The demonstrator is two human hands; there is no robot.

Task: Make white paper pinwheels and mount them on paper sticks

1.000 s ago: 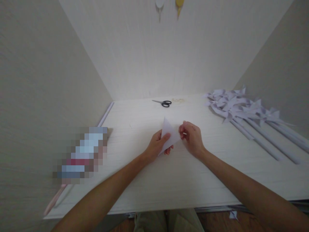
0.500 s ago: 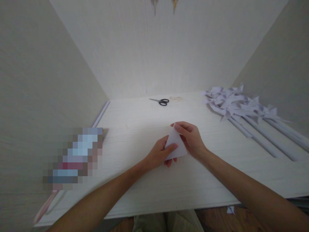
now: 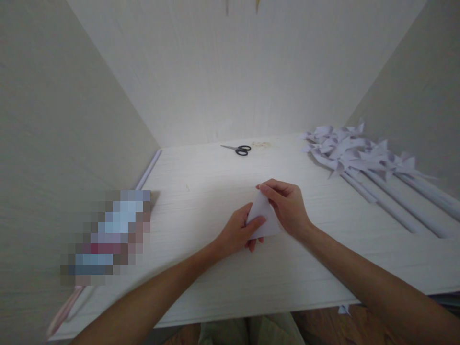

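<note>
A folded piece of white paper (image 3: 261, 215) is held between my two hands above the table, one corner pointing away from me. My left hand (image 3: 241, 227) grips its lower left part, thumb on top and fingertips showing underneath. With thumb and fingers, my right hand (image 3: 285, 203) pinches the upper corner. Farther back on the table lie scissors (image 3: 239, 149) with black handles, blades pointing left.
White paper pinwheels (image 3: 341, 148) with rolled paper sticks (image 3: 395, 206) are heaped on the right. At the left wall lie a rolled paper stick (image 3: 149, 167) and a blurred-out item (image 3: 115, 235). A paper scrap (image 3: 344, 310) is below the table's front edge.
The view has shifted slightly. Both hands keep their hold on the folded paper, and the right thumb and fingers remain at its upper corner with hardly any movement.
</note>
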